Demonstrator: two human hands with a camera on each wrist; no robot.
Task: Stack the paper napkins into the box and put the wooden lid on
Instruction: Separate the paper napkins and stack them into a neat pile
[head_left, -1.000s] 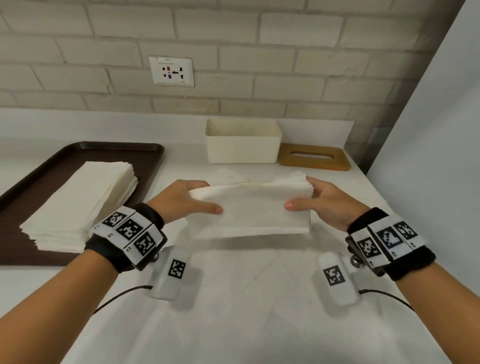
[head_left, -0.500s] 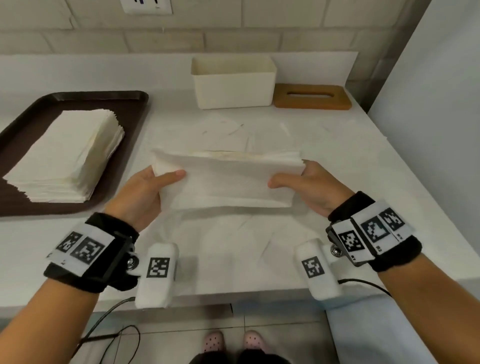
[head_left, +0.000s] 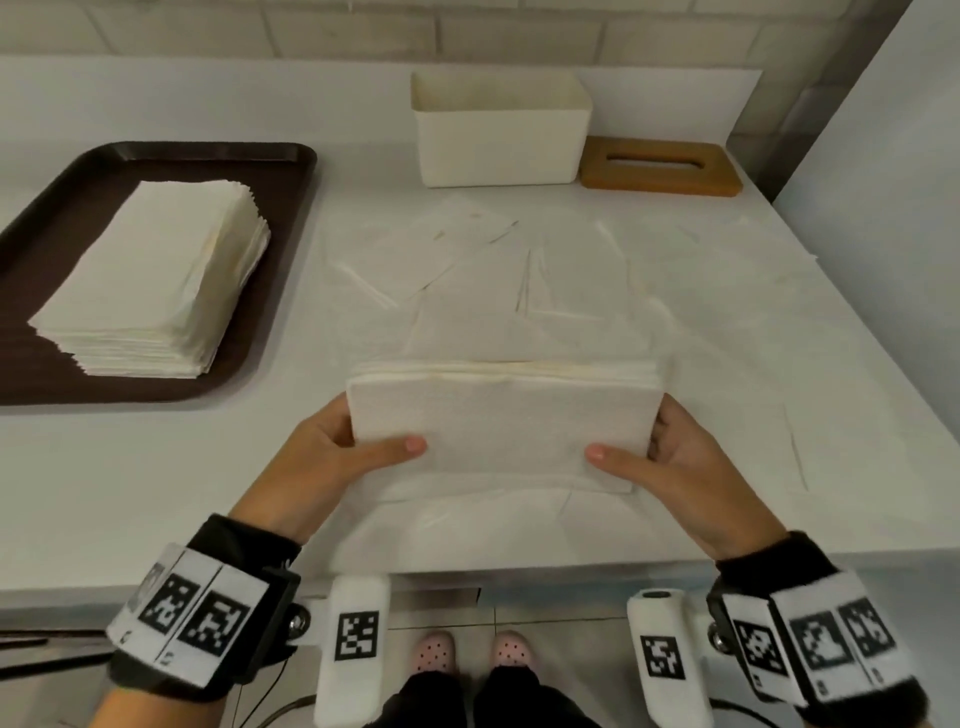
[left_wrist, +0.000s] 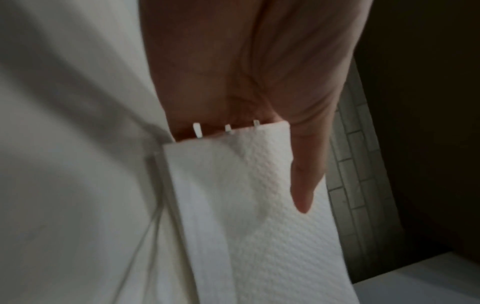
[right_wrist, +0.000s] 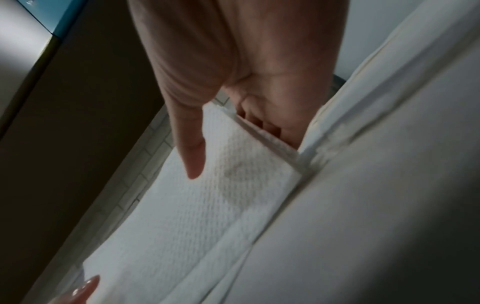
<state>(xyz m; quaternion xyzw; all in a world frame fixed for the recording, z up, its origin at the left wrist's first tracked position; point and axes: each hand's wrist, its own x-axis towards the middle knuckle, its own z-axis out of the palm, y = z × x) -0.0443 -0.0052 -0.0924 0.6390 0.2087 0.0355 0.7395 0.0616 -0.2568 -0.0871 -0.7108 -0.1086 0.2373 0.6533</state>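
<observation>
I hold a thick bundle of white paper napkins (head_left: 501, 421) on edge at the near side of the white table (head_left: 156, 478), its lower edge on the surface. My left hand (head_left: 332, 449) grips its left end, thumb across the near face. My right hand (head_left: 670, 457) grips the right end the same way. The left wrist view shows the embossed napkins (left_wrist: 259, 216) under my thumb; the right wrist view shows the napkins (right_wrist: 207, 205) too. The open cream box (head_left: 501, 135) stands at the back. The wooden lid (head_left: 660, 166), with a slot, lies flat to its right.
A dark brown tray (head_left: 291, 171) at the left holds another tall pile of napkins (head_left: 156, 275). Loose single napkins (head_left: 441, 244) lie spread over the table's middle. A white wall (head_left: 883, 208) bounds the right side. The table's front edge runs just below my hands.
Both hands brought the bundle down and toward me, and stood it on edge near the table's front. My head tilted downward, so the floor and feet now show.
</observation>
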